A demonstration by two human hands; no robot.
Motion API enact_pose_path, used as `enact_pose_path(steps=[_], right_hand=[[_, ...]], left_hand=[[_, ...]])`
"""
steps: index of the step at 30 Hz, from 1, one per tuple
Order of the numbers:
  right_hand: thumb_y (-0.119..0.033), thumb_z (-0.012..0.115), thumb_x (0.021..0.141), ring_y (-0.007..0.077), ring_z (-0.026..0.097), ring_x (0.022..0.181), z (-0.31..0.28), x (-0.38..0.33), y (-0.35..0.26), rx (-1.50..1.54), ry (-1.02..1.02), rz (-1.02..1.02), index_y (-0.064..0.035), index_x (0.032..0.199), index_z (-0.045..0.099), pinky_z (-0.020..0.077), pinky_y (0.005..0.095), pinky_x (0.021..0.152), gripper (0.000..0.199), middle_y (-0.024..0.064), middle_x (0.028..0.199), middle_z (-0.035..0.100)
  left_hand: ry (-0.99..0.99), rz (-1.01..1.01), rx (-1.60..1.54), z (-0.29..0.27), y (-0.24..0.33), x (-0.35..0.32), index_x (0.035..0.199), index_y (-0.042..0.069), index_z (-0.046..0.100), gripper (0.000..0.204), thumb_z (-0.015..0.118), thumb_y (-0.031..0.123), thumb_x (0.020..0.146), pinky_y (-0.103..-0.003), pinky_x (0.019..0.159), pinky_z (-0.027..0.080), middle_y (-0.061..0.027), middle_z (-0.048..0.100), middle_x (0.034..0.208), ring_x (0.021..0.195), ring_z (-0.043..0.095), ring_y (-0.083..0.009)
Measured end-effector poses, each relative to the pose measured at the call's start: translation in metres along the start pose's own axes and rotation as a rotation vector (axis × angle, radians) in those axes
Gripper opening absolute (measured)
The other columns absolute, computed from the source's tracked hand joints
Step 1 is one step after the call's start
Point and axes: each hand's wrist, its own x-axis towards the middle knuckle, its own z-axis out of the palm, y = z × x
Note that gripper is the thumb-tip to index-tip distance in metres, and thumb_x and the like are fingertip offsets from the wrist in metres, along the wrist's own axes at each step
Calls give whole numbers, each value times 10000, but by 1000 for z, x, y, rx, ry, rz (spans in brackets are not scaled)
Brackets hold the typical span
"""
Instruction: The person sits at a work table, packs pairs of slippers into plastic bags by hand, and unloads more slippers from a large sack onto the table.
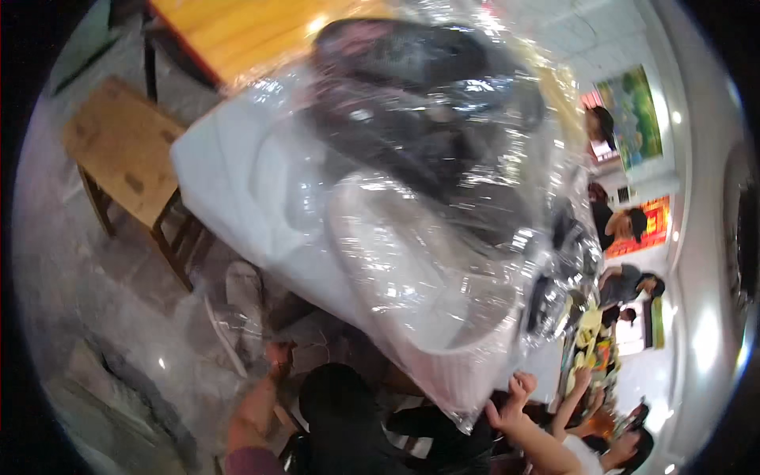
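Observation:
My left hand (279,358) is low left of centre with its fingers curled in; what it holds, if anything, is too small to make out. Close above it is a pale slipper-shaped thing (244,289), blurred. To the right, my right hand (513,397) has its thumb apart from its bent fingers, near the lower corner of a pile in clear film. In that pile a white slipper (380,237) lies nearest, and dark slippers (404,59) lie beyond it. Shiny wrap blurs their outlines.
A wooden stool (131,146) stands on the grey floor at left. Beyond the pile is a yellow tabletop (253,28). Under the pile is a white surface (253,182). Several people sit along the right, one with a raised forearm (571,400) close to my right arm.

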Motion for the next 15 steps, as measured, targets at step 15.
enact_pose_path(steps=[15], right_hand=[[-264,650,694,255,443,1065,-39,-3,5,-25,123,39,-103,1175,473,316,426,903,537,102,1136,461]], left_hand=[[254,-99,-420,-154,402,-61,836,-12,678,186,645,162,780,-250,603,386,-27,606,742,655,506,-118]])
